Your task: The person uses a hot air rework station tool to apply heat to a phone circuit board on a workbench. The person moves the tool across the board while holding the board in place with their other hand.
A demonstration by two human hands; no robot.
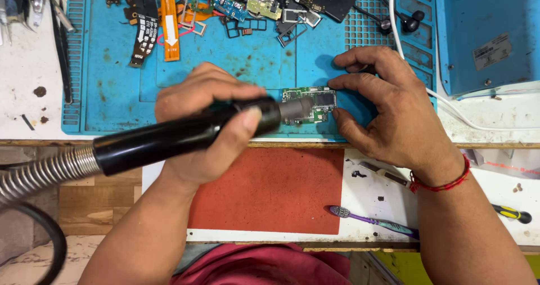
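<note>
Left hand [205,130] clamped on hot-air wand [180,136], nozzle pointing right onto board [315,102]; right hand [388,110] fingers spread, steadying board's right edge.

Purple toothbrush [372,222], red pad [270,189], orange flex cable [169,20], black earphones [409,21]

left hand [205,124] gripping hot-air handpiece [185,136], right hand [388,108] steadying circuit board [315,104]

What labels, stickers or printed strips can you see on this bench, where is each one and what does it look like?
Grey rectangular sticker: on the blue machine housing, top right.
Orange flex ribbon: on the blue mat, top left of centre, white arrow label.
Black flex strip: just left of it, white print.
No screens or packages.
</note>
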